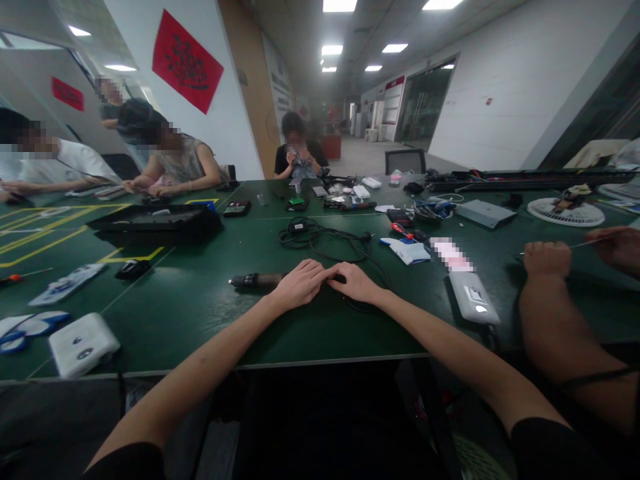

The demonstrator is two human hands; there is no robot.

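Observation:
On the green table lies an electric screwdriver (pixel 260 281), its dark chuck end pointing left. My left hand (pixel 301 285) is closed over its barrel from above, hiding the middle of the tool. Against it, my right hand (pixel 354 283) pinches the tool's rear end, where a dark cord seems to come out; the thumb and fingertips cover that spot. Just beyond both hands, a black power cable (pixel 320 240) lies in loose loops, with a plug at its right end.
Left are a white box-shaped device (pixel 84 345), a black tray (pixel 155 223) and a small black part (pixel 133 269). Right are a white power bank-like device (pixel 473 297), a red-handled screwdriver (pixel 401 231) and a co-worker's hands (pixel 547 259) holding a thin rod. Other people sit across the table.

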